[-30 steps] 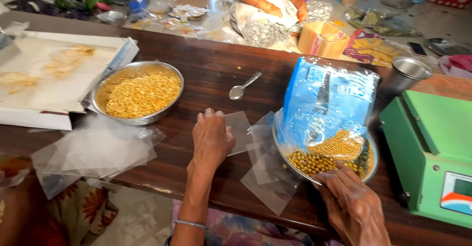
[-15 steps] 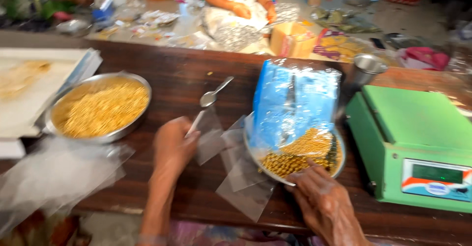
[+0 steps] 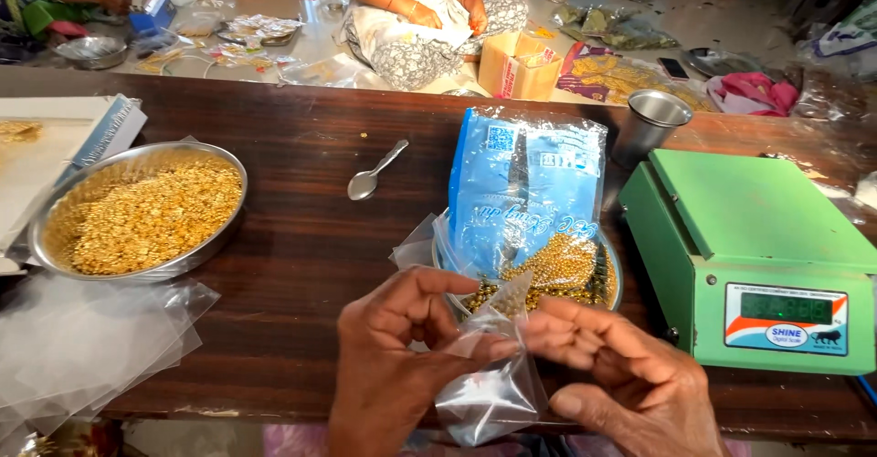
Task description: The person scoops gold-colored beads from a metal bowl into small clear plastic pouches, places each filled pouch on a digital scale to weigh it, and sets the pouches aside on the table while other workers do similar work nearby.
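Observation:
My left hand (image 3: 402,347) and my right hand (image 3: 621,375) both pinch the top of a small clear plastic pouch (image 3: 489,375) near the table's front edge. Right behind the pouch sits a steel plate (image 3: 610,270) of small gold beads. A blue plastic bag (image 3: 528,192) stands upright in that plate. A metal spoon (image 3: 373,174) lies on the dark wooden table (image 3: 311,238), apart from both hands.
A wide steel bowl (image 3: 137,215) of gold beads sits at the left, with clear pouches (image 3: 82,338) in front of it. A green weighing scale (image 3: 758,256) stands at the right, a steel cup (image 3: 650,123) behind it. People sit on the floor beyond the table.
My left hand left the table top and came to the front; both hands have lifted one clear pouch and now hold it together. The view swung to the right.

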